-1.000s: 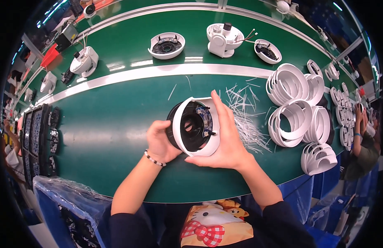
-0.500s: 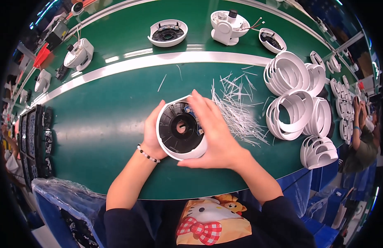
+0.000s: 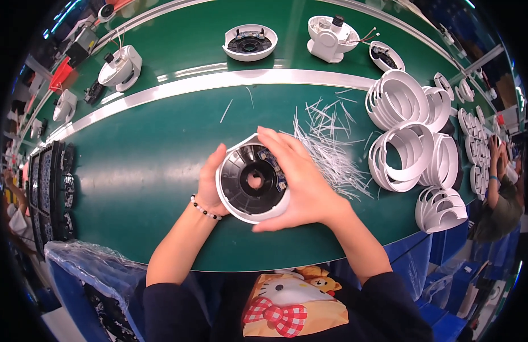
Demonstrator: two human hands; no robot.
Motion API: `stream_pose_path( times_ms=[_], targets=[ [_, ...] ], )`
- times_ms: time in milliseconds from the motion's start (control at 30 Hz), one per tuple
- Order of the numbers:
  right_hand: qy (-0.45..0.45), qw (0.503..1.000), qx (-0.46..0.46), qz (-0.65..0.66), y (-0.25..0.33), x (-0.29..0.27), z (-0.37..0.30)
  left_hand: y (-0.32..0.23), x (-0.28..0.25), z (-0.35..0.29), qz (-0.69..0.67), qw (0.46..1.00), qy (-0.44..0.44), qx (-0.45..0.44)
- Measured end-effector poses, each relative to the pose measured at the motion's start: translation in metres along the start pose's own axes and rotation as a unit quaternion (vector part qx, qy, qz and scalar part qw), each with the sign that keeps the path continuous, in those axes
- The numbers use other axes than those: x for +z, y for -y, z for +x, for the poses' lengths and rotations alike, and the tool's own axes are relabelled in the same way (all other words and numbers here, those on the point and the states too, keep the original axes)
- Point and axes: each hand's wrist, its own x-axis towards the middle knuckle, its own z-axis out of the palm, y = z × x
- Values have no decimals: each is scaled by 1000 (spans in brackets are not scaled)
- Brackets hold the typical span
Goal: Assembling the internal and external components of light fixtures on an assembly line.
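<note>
Between both hands, above the green table, I hold a white round camera housing with a black dished insert. A round hole sits in the insert's middle, and small blue circuit boards show along its right side. My left hand cups the left rim, thumb up, its other fingers hidden beneath. My right hand wraps the right side, fingers over the upper rim and thumb along the lower edge. Just right of it lies a loose heap of thin white strips.
Stacked white ring-shaped shells stand at the right. At the left edge is a black tray of parts. Beyond a pale rail, the far green strip carries a white shell with a black insert and white camera bodies. Another person's arm shows far right.
The housing has tilted slightly and shifted a little right in my hands, showing more of the circuit boards. Parts on the far strip have moved right.
</note>
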Motion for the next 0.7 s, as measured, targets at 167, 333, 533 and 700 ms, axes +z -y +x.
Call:
stream_pose_path(
  times_ms=[167, 333, 533, 700],
  targets=[
    [-103, 993, 24, -54, 5, 16, -1, 6, 12, 5, 31, 994, -75, 73],
    [-137, 986, 57, -74, 6, 19, -7, 4, 21, 18, 29, 987, -121, 102],
    [-240, 958, -48, -147, 27, -36, -54, -59, 2, 62, 112, 939, -257, 197],
    [-353, 864, 22, -359, 0, -105, -95, -160, -51, 111, 181, 885, -318, 288]
  ],
)
